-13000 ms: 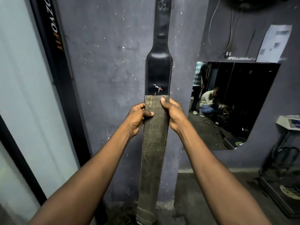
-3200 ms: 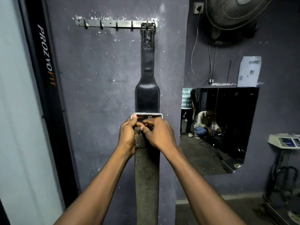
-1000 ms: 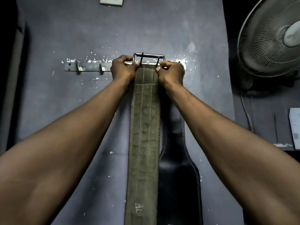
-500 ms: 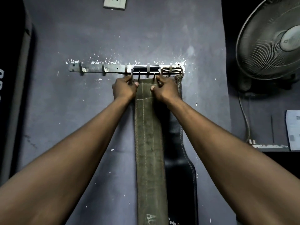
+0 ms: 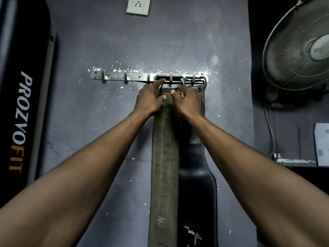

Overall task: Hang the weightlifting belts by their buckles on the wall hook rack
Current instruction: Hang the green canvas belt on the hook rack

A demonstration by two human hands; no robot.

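Observation:
A steel hook rack [image 5: 124,78] is screwed to the grey wall. The green canvas belt [image 5: 165,157] hangs straight down from it, its metal buckle [image 5: 168,79] looped over a hook. To its right the black leather belt [image 5: 197,184] hangs by its own buckle [image 5: 195,80] from the last hook, partly behind the green one. My left hand [image 5: 149,98] holds the green belt's top left edge, thumb on the front, index finger stretched up to the buckle. My right hand [image 5: 188,100] pinches the belt's top right corner just under the buckle.
Three bare hooks stand on the rack's left part. A wall socket [image 5: 138,6] sits above. A wall fan [image 5: 299,43] is at the upper right, and a black padded upright [image 5: 23,113] with lettering is on the left.
The green belt's buckle came down over the hook and now hangs there. Both hands slid a little lower on the belt, and my left index finger reached up to the buckle.

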